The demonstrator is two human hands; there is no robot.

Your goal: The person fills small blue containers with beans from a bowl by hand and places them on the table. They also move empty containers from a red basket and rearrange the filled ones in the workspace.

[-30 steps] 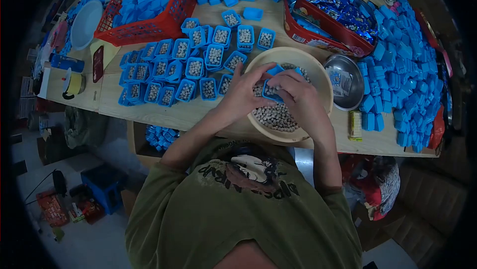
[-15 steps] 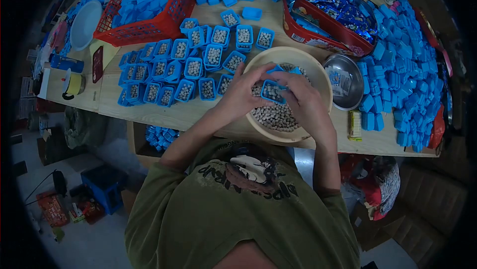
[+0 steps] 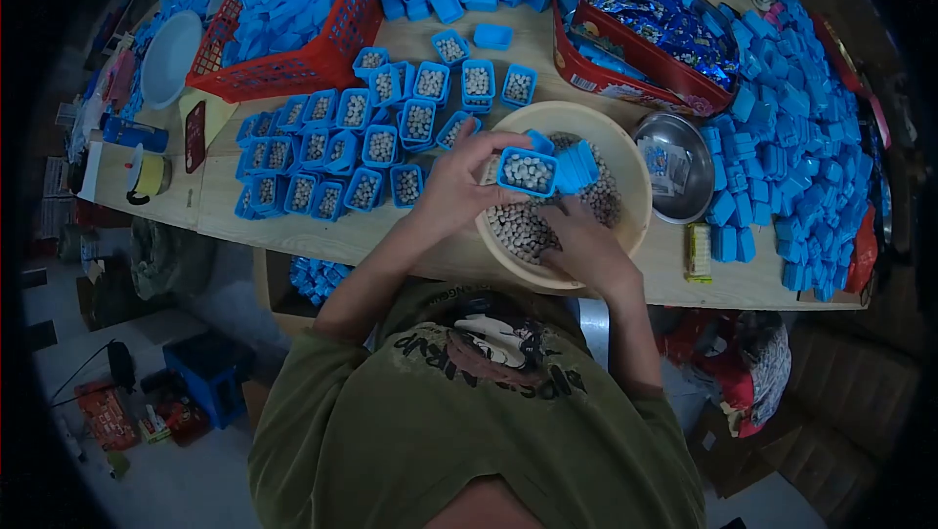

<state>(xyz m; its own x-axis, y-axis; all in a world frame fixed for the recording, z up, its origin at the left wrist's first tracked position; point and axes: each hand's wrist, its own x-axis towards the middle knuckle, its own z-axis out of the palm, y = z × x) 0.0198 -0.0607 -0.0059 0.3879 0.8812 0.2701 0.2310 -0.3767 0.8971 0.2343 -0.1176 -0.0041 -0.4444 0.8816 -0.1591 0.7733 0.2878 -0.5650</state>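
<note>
My left hand [image 3: 467,180] grips a small blue plastic box [image 3: 528,189] by its side, tilted toward me above a cream basin [image 3: 640,216]. Pale round pellets, like dried beans or beads, fill the box. My right hand [image 3: 584,241] reaches into the loose pellets [image 3: 518,231] in the basin, thumb and fingers apart, fingertips partly buried. A stack of blue boxes [image 3: 578,168] lies on the pellets behind the held box. Left of the basin stand rows of filled blue boxes [image 3: 379,141].
A red basket [image 3: 264,75] heaped with blue boxes stands at back left. Behind the basin is a red tin [image 3: 625,89] of blue packets. A metal bowl [image 3: 699,199] with sachets, a yellow pack [image 3: 698,252] and a big box pile [image 3: 772,158] are on the right.
My right hand has left the blue box and moved down into the pellets. My left hand keeps the box, its open top now turned toward me. The stack in the basin has come into view.
</note>
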